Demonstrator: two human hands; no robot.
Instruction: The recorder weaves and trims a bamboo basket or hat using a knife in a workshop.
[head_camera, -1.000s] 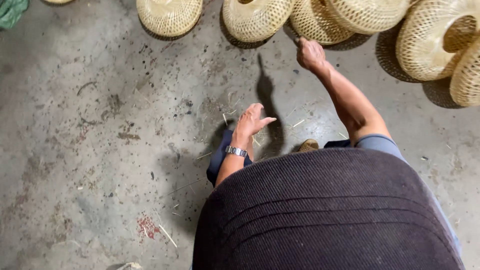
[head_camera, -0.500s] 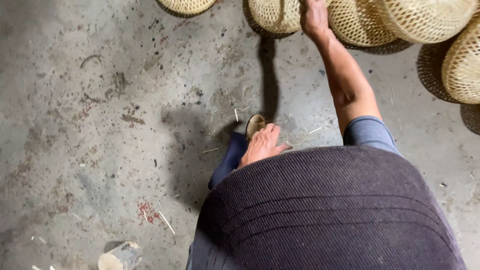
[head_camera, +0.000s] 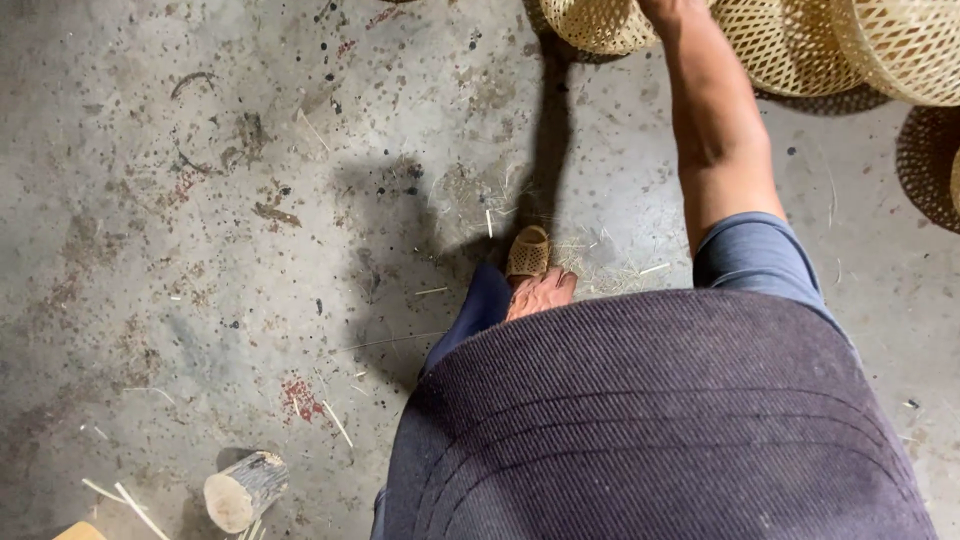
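My right arm stretches up to a row of woven bamboo baskets along the top edge. My right hand (head_camera: 668, 10) is cut off by the frame, between a small round basket (head_camera: 598, 22) and a wider one (head_camera: 785, 45), so its grip is hidden. My left hand (head_camera: 540, 294) lies on my blue trouser leg just behind my woven sandal (head_camera: 527, 252). It holds nothing, and a dark ribbed garment (head_camera: 650, 420) covers most of it.
More baskets (head_camera: 905, 50) stand at the top right. A short cut log (head_camera: 243, 488) and thin bamboo slivers (head_camera: 128, 498) lie at the bottom left. The stained concrete floor (head_camera: 200, 250) has bits of straw around my foot.
The view has shifted closer to the baskets, and my right hand has run off the top edge. My left hand has drawn back from the floor onto my leg.
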